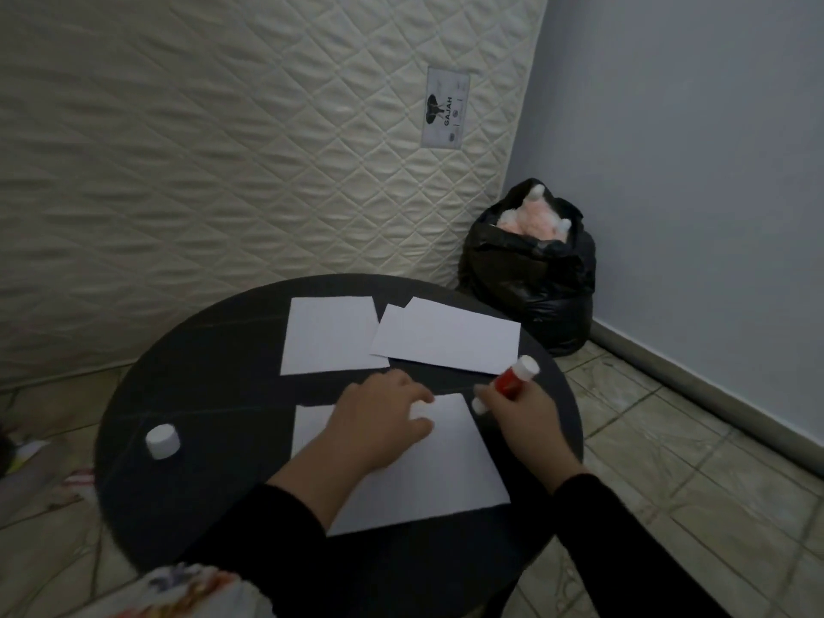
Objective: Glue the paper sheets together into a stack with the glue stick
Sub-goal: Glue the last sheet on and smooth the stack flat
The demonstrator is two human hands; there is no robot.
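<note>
Paper sheets lie in three spots on the round dark table (187,394). The nearest sheet (446,466) sits at lower centre of the frame, and the left hand (379,421) presses flat on it, fingers spread and gripping nothing. A second sheet (332,334) lies further up, left of centre, and just to its right is a pair of overlapping sheets (450,339), whose lower left corner lies over the second sheet's right edge.

To the right of the nearest sheet, the right hand (521,417) is closed around the glue stick (512,381), a red tube tilted with its white base up and to the right. Its white tip points down and left, just beside the nearest sheet's upper right corner; whether it touches the paper I cannot tell. The white cap (163,440) stands alone on the table at the left of the frame, well apart from the sheets.

Behind the table a quilted mattress (223,149) leans upright, filling the upper left of the frame. A black bag (530,274) sits on the tiled floor (691,461) at right of centre, against the wall.
</note>
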